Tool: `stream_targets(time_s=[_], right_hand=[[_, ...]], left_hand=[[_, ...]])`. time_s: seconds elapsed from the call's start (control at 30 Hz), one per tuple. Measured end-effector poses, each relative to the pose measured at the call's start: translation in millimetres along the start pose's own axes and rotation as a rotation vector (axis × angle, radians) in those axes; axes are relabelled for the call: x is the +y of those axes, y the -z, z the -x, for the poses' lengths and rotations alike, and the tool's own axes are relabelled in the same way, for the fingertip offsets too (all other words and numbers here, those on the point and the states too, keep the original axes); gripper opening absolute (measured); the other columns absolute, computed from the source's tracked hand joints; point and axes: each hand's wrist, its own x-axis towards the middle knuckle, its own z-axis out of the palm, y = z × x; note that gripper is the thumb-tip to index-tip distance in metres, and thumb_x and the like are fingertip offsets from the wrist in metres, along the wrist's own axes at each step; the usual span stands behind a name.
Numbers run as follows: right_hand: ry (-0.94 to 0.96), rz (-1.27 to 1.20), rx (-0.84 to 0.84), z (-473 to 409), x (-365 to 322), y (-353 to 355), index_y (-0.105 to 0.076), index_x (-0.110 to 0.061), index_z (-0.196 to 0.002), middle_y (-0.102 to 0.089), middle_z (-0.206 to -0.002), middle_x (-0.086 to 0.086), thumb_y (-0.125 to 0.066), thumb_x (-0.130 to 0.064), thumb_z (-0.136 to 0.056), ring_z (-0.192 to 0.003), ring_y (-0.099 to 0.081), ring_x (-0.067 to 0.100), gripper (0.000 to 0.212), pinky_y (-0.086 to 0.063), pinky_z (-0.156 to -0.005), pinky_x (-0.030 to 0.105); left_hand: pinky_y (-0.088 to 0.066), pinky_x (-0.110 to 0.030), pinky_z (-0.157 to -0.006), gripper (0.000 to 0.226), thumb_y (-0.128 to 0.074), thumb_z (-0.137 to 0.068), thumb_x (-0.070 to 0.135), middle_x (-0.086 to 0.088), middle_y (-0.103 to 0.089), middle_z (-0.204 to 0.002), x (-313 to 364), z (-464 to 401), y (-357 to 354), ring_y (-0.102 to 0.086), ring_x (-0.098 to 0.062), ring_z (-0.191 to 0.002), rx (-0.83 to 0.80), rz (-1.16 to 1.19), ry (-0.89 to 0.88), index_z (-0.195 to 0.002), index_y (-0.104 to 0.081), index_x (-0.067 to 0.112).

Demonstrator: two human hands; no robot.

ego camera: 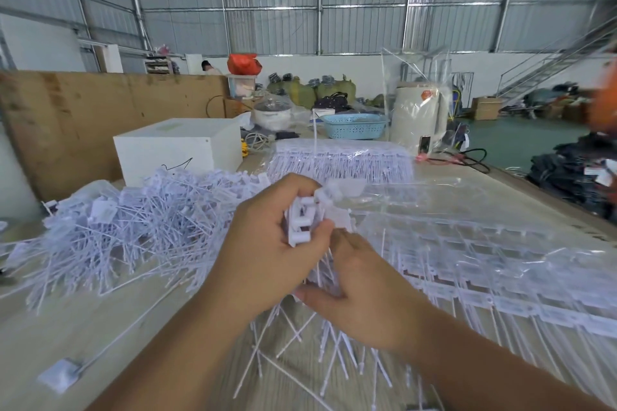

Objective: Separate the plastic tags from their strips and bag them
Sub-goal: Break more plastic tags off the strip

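Head view looks down on a pale wooden table (pixel 83 327) carrying one loose heap of separated white tags (pixel 133 230) at left, too tangled to count. Sheets of unseparated tag strips (pixel 500 270) lie at right under clear plastic, and another wrapped batch (pixel 340 157) sits behind. One white box (pixel 177 147) stands farther back. Two hands meet at centre: the left hand (pixel 267 253) is closed around a small bundle of tags (pixel 302 220), their stems fanning out below; the right hand (pixel 364 294) pinches the same bundle from beneath, its fingertips hidden. One stray tag (pixel 61 375) lies near the front edge.
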Motion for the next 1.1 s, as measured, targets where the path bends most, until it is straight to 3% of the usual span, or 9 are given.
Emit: stream_targets(time_s=[0.17,0.3,0.4,0.5,0.6,0.73,0.87,1.0,1.1], right_hand=[[-0.092,0.075,-0.090,-30,-1,0,-0.052,-0.018,-0.119,-0.062,-0.108,0.003,-0.056,-0.037,-0.086,-0.100,-0.059,0.024,0.039,-0.050,-0.086,0.039],[-0.193,0.073,-0.238,-62,-12,5,-0.049,-0.018,-0.093,-0.058,-0.089,0.004,-0.050,-0.025,-0.093,-0.083,-0.061,0.026,0.007,-0.052,-0.068,0.038],[-0.199,0.151,-0.262,-76,-19,0,-0.046,-0.016,-0.089,-0.052,-0.084,0.002,-0.051,-0.015,-0.094,-0.076,-0.059,0.023,0.007,-0.044,-0.055,0.030],[-0.205,0.129,-0.218,-83,-21,-6,-0.044,-0.015,-0.093,-0.047,-0.082,0.000,-0.050,-0.014,-0.096,-0.073,-0.055,0.021,0.007,-0.042,-0.051,0.028],[-0.262,0.067,-0.137,-85,-17,-10,-0.047,-0.014,-0.098,-0.048,-0.083,0.000,-0.047,-0.016,-0.098,-0.069,-0.055,0.019,0.002,-0.046,-0.052,0.029],[-0.360,-0.056,-0.062,-89,-12,-15,-0.044,-0.017,-0.086,-0.048,-0.079,-0.003,-0.049,-0.015,-0.095,-0.067,-0.058,0.020,0.010,-0.052,-0.056,0.032],[-0.402,-0.074,-0.051,-94,-13,-20,-0.043,-0.018,-0.088,-0.049,-0.082,-0.003,-0.051,-0.011,-0.091,-0.068,-0.053,0.015,0.011,-0.035,-0.047,0.026],[-0.451,-0.120,-0.054,-102,-18,-24,-0.045,-0.012,-0.105,-0.055,-0.104,0.007,-0.054,-0.007,-0.090,-0.091,-0.061,0.026,0.018,-0.038,-0.051,0.027],[-0.504,-0.177,-0.035,-107,-21,-23,-0.047,-0.008,-0.114,-0.055,-0.110,0.010,-0.058,-0.008,-0.088,-0.092,-0.062,0.027,0.029,-0.039,-0.050,0.027]], left_hand=[[-0.040,-0.010,-0.054,0.023,-0.069,-0.079,0.021,0.011,-0.063,-0.074,-11,-2,5,-0.054,0.000,-0.058,0.067,-0.011,0.042,-0.090,-0.057,0.038],[-0.040,-0.006,-0.052,0.041,-0.069,-0.084,0.019,0.022,-0.064,-0.085,-26,-6,12,-0.060,0.001,-0.062,0.207,-0.113,0.084,-0.100,-0.050,0.052],[-0.049,-0.019,-0.059,0.040,-0.068,-0.084,0.031,0.036,-0.061,-0.082,-46,-12,20,-0.060,0.009,-0.065,0.301,-0.125,0.247,-0.101,-0.045,0.059],[-0.057,-0.042,-0.067,0.030,-0.070,-0.082,0.045,0.025,-0.064,-0.077,-69,-16,27,-0.062,-0.001,-0.063,0.364,-0.014,0.470,-0.099,-0.048,0.056],[-0.050,-0.039,-0.064,0.021,-0.068,-0.083,0.048,0.010,-0.063,-0.070,-81,-17,29,-0.058,-0.013,-0.054,0.368,0.024,0.560,-0.095,-0.050,0.049],[-0.042,-0.029,-0.054,0.024,-0.062,-0.083,0.054,0.006,-0.066,-0.073,-83,-17,28,-0.056,-0.006,-0.046,0.331,-0.107,0.586,-0.099,-0.049,0.042],[-0.040,-0.028,-0.058,0.048,-0.055,-0.080,0.068,0.011,-0.059,-0.074,-76,-15,27,-0.059,-0.010,-0.069,0.239,-0.366,0.529,-0.117,-0.041,0.041],[-0.043,-0.033,-0.071,0.085,-0.065,-0.072,0.068,0.004,-0.061,-0.097,-73,-13,26,-0.060,-0.019,-0.089,0.200,-0.477,0.461,-0.140,-0.023,0.039],[-0.047,-0.045,-0.088,0.101,-0.065,-0.073,0.068,-0.009,-0.060,-0.121,-74,-10,25,-0.055,-0.033,-0.114,0.113,-0.617,0.439,-0.148,-0.004,0.038]])
